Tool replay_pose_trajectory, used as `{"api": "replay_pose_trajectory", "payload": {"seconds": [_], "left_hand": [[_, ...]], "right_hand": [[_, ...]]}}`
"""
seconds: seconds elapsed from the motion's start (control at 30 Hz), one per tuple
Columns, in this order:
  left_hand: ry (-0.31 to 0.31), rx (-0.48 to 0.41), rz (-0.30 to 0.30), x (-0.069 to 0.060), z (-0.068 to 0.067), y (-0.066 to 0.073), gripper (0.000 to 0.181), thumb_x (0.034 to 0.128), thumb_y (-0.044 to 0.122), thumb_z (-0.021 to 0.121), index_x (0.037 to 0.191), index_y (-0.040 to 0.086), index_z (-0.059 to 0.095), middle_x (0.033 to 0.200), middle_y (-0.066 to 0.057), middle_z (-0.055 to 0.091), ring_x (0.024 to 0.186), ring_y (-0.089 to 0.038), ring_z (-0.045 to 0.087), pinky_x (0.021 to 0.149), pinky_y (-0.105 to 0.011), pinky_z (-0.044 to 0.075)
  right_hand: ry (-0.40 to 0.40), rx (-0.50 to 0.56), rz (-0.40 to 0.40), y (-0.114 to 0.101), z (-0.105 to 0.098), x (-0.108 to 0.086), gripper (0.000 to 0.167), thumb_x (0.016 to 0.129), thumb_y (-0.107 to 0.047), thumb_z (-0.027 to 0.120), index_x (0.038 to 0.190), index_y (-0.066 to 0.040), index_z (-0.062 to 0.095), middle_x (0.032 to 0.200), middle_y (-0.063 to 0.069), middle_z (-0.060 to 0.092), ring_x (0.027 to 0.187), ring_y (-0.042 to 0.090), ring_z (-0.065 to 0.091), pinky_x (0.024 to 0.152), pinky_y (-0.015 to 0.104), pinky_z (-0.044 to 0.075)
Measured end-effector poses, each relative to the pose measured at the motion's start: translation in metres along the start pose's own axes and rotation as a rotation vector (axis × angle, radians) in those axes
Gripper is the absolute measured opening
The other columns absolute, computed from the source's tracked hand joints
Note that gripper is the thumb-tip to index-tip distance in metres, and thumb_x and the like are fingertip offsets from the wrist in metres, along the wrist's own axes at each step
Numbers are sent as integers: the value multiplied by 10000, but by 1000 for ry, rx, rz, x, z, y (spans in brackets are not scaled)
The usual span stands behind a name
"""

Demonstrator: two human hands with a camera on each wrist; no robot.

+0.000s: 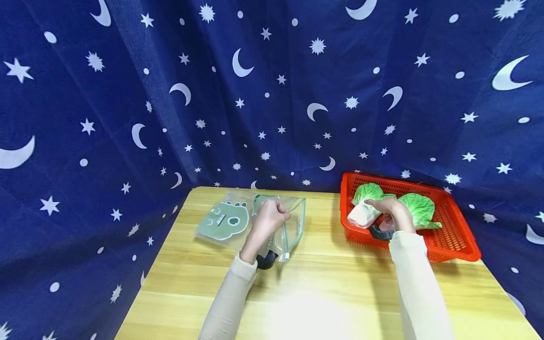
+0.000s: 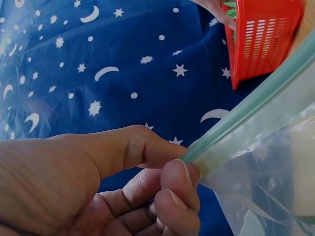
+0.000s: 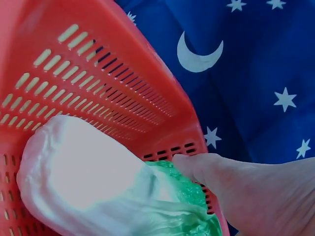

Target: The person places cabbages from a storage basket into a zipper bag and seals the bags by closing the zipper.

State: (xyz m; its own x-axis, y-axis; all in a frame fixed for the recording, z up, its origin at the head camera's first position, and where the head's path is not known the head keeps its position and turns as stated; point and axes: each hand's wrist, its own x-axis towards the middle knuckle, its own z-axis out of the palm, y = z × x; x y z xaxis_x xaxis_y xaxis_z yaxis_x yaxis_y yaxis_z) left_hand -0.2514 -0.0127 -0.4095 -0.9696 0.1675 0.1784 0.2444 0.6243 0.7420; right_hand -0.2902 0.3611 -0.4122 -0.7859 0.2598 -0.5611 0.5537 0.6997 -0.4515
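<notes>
My left hand pinches the green zip edge of a clear zipper bag printed with green cartoon figures. In the left wrist view, thumb and fingertips meet on the green strip at the bag's corner. My right hand is inside a red basket, over a pale napa cabbage with green leaves. Close up in the right wrist view, the thumb of that hand lies along the leafy end of the cabbage. Its other fingers are hidden there, so their grip does not show.
More green cabbage leaves lie in the basket, right of my right hand. The basket stands at the back right of the wooden table. Behind the table hangs a blue curtain with white moons and stars.
</notes>
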Motion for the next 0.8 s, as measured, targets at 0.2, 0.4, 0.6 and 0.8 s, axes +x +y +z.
{"api": "replay_pose_trajectory", "payload": {"seconds": [0.2,0.4,0.6,0.8], "left_hand": [[-2,3,14,-1,2,1,161,743,94,738,659,108,602,697,-10,608,622,-126,532,631,-272,483],[4,14,19,-2,3,4,164,747,96,742,659,104,603,705,-13,610,636,-130,532,625,-268,477],[3,7,13,-2,4,3,158,748,96,739,664,103,605,717,-18,619,660,-141,543,665,-292,495],[6,15,10,-1,3,2,159,751,103,739,661,104,607,714,-17,615,666,-142,537,655,-286,487]], "right_hand": [[36,72,111,-7,2,12,823,841,-706,493,1149,57,467,777,102,514,594,147,596,600,254,550],[90,23,66,-9,5,21,679,884,-563,567,1127,69,521,998,245,631,803,254,660,624,271,564],[91,54,48,-10,6,26,558,902,-500,581,1013,47,597,817,214,687,721,267,703,656,322,585],[48,108,-1,-11,8,17,478,908,-479,559,861,-6,613,674,123,648,618,228,672,661,346,587]]}}
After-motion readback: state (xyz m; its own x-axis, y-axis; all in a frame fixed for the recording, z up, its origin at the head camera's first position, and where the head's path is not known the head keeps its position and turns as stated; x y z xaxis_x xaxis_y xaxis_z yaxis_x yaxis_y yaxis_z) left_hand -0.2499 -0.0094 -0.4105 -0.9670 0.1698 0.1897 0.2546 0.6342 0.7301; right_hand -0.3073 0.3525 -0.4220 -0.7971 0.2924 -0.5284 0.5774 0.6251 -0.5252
